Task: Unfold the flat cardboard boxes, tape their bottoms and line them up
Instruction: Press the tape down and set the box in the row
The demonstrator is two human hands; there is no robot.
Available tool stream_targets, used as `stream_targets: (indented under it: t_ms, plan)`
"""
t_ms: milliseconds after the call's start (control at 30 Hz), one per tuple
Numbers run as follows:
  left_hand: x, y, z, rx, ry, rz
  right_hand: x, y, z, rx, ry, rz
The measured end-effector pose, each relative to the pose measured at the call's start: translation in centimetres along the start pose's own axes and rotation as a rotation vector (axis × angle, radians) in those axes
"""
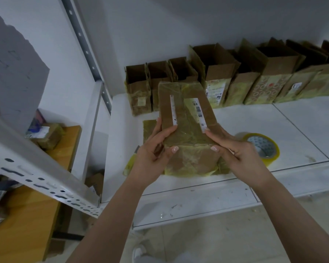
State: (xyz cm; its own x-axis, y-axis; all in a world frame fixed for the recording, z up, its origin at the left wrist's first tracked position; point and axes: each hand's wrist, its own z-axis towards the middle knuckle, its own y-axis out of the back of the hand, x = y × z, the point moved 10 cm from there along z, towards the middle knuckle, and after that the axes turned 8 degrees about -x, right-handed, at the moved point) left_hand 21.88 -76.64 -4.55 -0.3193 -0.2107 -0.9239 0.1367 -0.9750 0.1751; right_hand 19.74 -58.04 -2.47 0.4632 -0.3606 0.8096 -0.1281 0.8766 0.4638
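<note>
I hold a brown cardboard box (186, 118), covered in yellowish tape and barcode labels, above the white shelf (254, 118). My left hand (154, 149) grips its left edge, thumb on the front face. My right hand (235, 149) grips its right edge. Under the box lie flat cardboard pieces (150, 130) wrapped in yellow tape. A roll of clear yellowish tape (262, 145) lies on the shelf just right of my right hand. A row of several opened boxes (217, 80) stands along the back wall.
A perforated metal shelf post (84, 46) rises at the left, and a slotted beam (42, 179) crosses the lower left. A wooden table (27, 215) with a taped parcel (49, 137) stands at the left. Tiled floor lies below the shelf edge.
</note>
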Motion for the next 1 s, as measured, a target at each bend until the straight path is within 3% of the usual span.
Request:
stream_targets:
  t_ms: [200,467,767,1000]
  plan:
    - [0.2,-0.1,-0.3,-0.004,0.015,0.0,-0.2,0.1,0.2,-0.03,-0.068,0.047]
    - [-1.5,1.4,0.3,-0.017,0.033,-0.024,1.1,2.4,0.6,-0.273,-0.109,0.064]
    - [-8.2,0.8,3.8,-0.105,-0.29,0.075,5.3,4.4,1.2,-0.404,-0.092,0.118]
    - [-9.2,1.0,5.3,-0.17,-0.328,0.038,7.4,5.3,0.9,-0.48,-0.097,0.102]
